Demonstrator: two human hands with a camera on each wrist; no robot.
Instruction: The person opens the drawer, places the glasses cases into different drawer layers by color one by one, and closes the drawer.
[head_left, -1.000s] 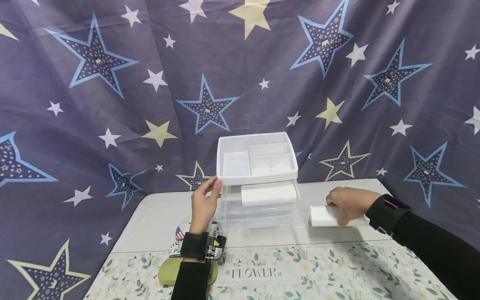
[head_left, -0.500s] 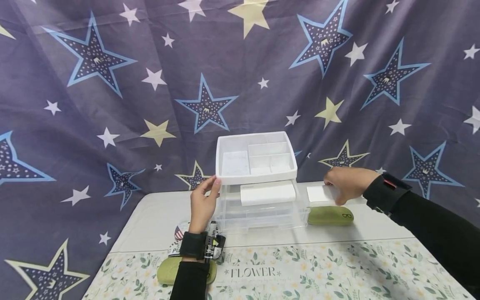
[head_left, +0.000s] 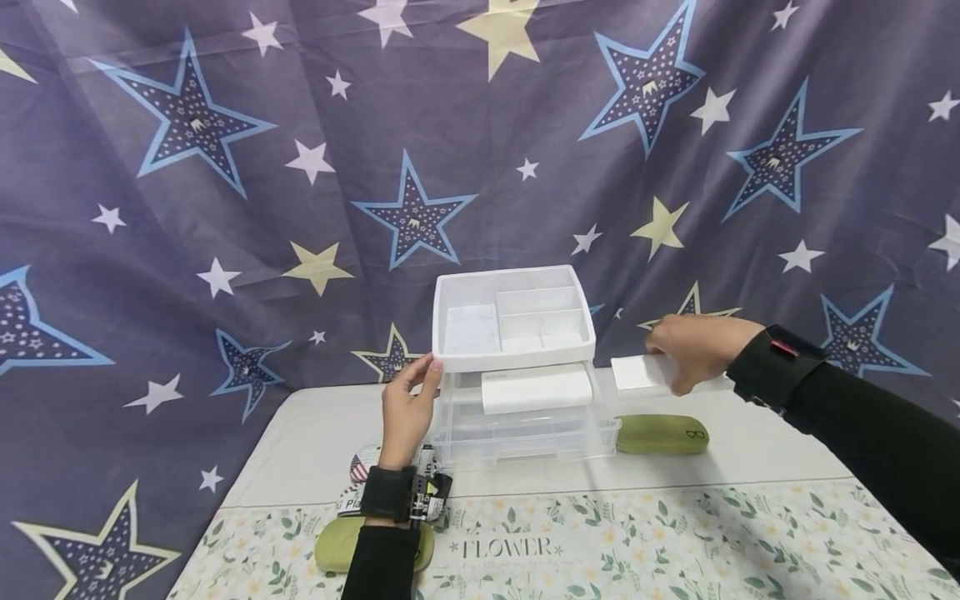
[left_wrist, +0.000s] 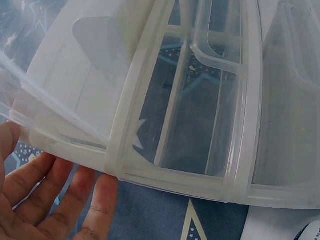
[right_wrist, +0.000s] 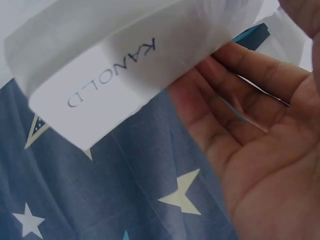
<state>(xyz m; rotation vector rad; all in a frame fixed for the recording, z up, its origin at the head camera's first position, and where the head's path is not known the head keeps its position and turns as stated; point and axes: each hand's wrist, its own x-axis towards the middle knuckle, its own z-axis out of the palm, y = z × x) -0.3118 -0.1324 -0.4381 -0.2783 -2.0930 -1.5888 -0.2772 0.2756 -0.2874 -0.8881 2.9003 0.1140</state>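
Observation:
A clear and white plastic drawer organizer stands in the middle of the table, topped by a divided white tray. At its left front corner, my left hand holds the edge between thumb and fingers; in the left wrist view the fingertips touch its side frame. On the right, my right hand grips a white box above the table. "KANOLD" is printed on that box in the right wrist view. Below it lies a green glasses case. Another white box sits inside the organizer's upper drawer.
Another green glasses case lies at the front left, partly behind my left forearm. Small printed packages are beside the left wrist. A white and floral cloth covers the table, and a star-patterned curtain hangs behind.
My right hand has lifted the white box up off the right side, uncovering the green glasses case beneath. My left hand has stayed at the organizer's corner.

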